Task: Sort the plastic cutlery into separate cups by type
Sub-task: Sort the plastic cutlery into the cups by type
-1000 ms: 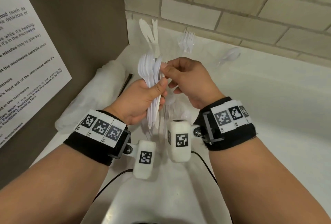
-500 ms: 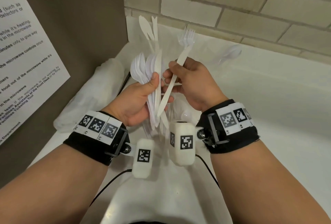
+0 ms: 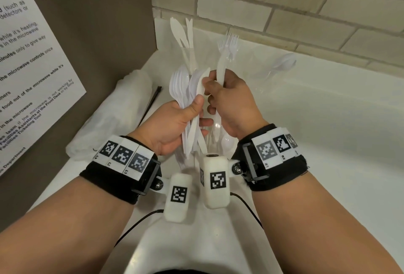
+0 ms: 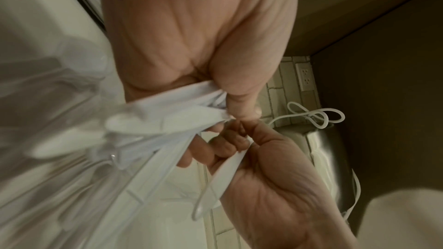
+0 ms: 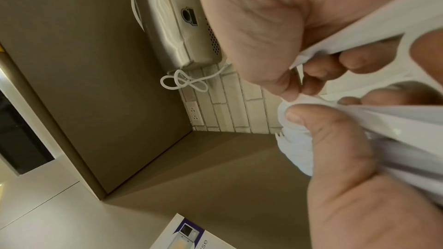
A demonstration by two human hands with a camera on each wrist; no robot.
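My left hand (image 3: 175, 125) grips a fanned bundle of white plastic cutlery (image 3: 183, 96), mostly spoons and forks with a knife at the front. My right hand (image 3: 229, 100) holds one white fork (image 3: 223, 65) upright in its curled fingers, tines up. Its thumb and forefinger also pinch the knife tip (image 3: 202, 83) in the bundle. Behind stand clear cups: one with knives (image 3: 185, 39), one with forks (image 3: 231, 48), one with spoons (image 3: 284, 63). The left wrist view shows my left thumb (image 4: 242, 101) pressing the bundle (image 4: 167, 113). The right wrist view shows the fork handle (image 5: 359, 31) across my right palm.
A crumpled clear plastic bag (image 3: 109, 118) and a black tie (image 3: 150, 105) lie on the white counter (image 3: 328, 142) to the left. A brown panel with a poster (image 3: 32, 55) closes the left side. The brick wall (image 3: 284, 11) runs behind the cups.
My right hand drew a fork out of the bundle and lifted it upright. It now keeps that fork while its thumb and forefinger reach back to the bundle.
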